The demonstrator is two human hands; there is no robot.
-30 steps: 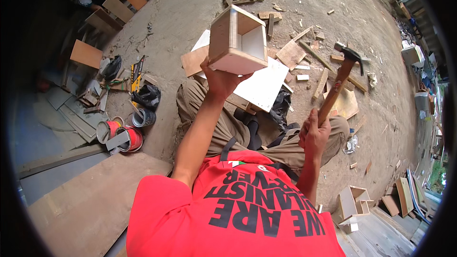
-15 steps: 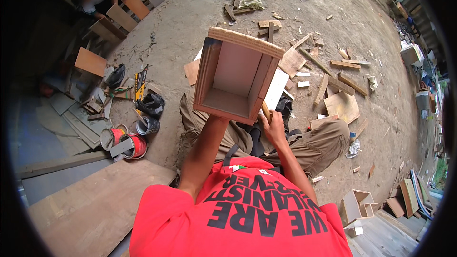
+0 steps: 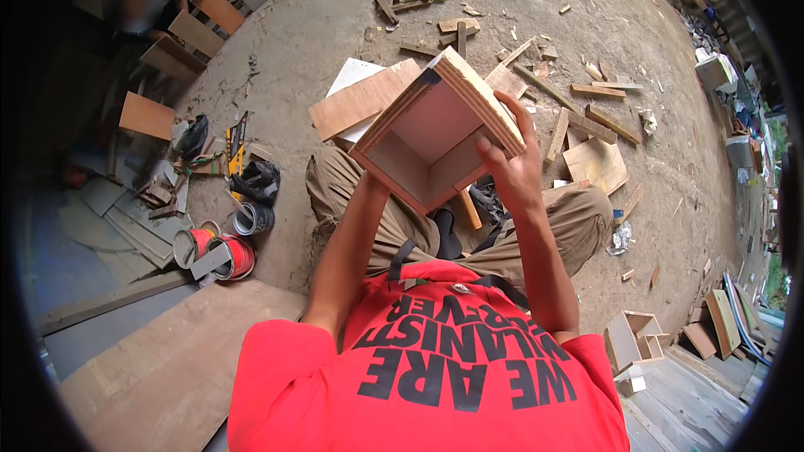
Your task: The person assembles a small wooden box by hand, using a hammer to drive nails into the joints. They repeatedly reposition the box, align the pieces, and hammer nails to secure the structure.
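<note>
While the open plywood box (image 3: 435,138) already stands joined on its sides and only its checking seems left, I hold it tilted above my lap, my right hand (image 3: 511,172) wrapped shut on its near edge, my left hand hidden beneath it, its grip untellable.

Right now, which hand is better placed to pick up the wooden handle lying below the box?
Right, probably. The right hand grips the box edge directly above the wooden handle; the left hand is hidden under the box, apparently supporting it.
</note>
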